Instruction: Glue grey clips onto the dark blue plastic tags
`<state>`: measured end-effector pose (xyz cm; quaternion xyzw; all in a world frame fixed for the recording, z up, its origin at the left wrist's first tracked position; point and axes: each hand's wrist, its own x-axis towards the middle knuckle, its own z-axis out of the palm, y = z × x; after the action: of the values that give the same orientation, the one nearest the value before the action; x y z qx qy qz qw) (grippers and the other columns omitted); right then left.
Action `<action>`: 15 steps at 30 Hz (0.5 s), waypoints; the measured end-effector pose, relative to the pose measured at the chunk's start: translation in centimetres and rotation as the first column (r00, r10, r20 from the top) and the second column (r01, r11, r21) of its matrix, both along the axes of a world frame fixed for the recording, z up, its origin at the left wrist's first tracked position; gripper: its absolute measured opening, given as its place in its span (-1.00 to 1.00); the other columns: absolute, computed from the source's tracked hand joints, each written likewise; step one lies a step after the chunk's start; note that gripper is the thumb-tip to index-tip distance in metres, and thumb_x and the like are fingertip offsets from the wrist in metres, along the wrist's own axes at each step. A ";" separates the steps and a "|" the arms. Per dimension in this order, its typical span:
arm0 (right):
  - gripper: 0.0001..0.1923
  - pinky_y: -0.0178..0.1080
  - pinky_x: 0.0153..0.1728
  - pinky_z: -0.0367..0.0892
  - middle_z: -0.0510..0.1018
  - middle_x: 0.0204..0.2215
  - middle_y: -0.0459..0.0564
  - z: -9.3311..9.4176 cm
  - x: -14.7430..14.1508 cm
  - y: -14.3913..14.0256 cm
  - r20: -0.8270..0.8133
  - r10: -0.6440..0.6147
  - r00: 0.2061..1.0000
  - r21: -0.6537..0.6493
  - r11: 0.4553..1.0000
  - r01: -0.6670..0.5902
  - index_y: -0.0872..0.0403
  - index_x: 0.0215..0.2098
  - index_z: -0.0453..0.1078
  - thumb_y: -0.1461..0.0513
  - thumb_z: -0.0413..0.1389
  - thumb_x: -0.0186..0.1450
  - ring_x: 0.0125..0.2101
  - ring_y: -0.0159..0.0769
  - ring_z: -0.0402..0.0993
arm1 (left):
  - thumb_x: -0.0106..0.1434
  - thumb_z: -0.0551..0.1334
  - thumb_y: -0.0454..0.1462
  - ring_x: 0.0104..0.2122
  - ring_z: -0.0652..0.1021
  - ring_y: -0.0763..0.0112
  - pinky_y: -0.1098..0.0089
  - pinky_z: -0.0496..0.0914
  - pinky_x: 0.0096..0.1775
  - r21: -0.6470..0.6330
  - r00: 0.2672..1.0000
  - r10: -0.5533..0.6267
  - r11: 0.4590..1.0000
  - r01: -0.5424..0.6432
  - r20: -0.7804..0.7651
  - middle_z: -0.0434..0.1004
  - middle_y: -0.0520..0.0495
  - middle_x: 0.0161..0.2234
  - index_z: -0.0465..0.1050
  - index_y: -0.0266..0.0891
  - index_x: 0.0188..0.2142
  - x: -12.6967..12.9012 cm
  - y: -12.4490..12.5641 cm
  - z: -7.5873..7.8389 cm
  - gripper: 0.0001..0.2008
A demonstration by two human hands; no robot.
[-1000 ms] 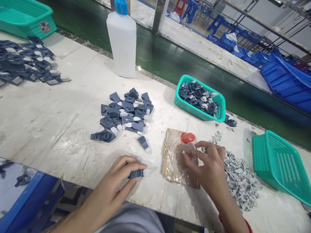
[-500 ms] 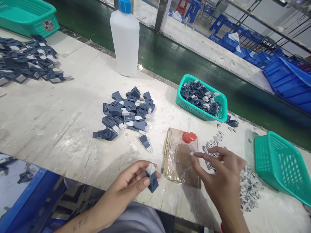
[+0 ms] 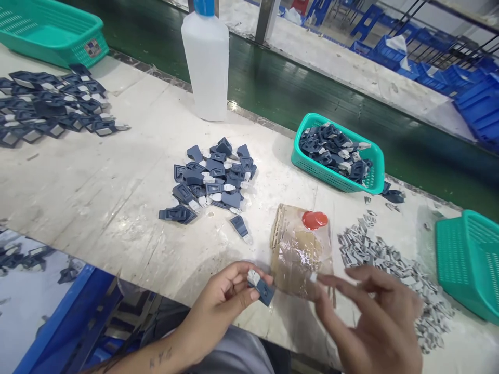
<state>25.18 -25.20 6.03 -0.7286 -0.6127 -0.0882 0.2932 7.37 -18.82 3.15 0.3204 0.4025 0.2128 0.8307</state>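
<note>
The left hand (image 3: pixel 224 293) has lifted off the table (image 3: pixel 97 197) and turned the blue clip (image 3: pixel 265 292) white end up, pinched between thumb and fingers at the near edge. Just right of it, the right hand (image 3: pixel 374 322) has drawn back from the cardboard pad (image 3: pixel 300 254), thumb and forefinger narrowly nipping a small white piece (image 3: pixel 313 278). Judging by this, clip and piece are about to be joined. The grey bits (image 3: pixel 390 265) lie beyond the right fingers.

You are holding a matt dark-blue plastic clip (image 3: pixel 265 292) with a pale insert; glossy clear film is covering the brown cardboard pad (image 3: pixel 300 254) on the scuffed, rough white tabletop (image 3: pixel 97 192).
</note>
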 end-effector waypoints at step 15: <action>-0.88 -0.22 -0.28 0.10 0.28 -0.32 -0.02 -1.8 -3.1 -0.1 -0.072 0.215 0.974 -0.047 0.975 -0.219 0.05 -0.31 0.38 0.25 0.17 0.15 -0.30 -0.32 0.23 | 0.15 0.25 -0.33 -0.37 0.50 0.47 0.49 0.33 -0.27 -0.009 0.998 0.049 0.999 -0.049 -0.047 0.58 0.04 -0.30 0.47 -0.17 -0.28 0.1 -0.1 0.5 -0.89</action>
<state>22.07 -25.34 4.23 -0.6676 -0.6806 -0.0145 0.3014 7.51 -18.91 3.61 0.3113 0.4305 0.2236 0.8172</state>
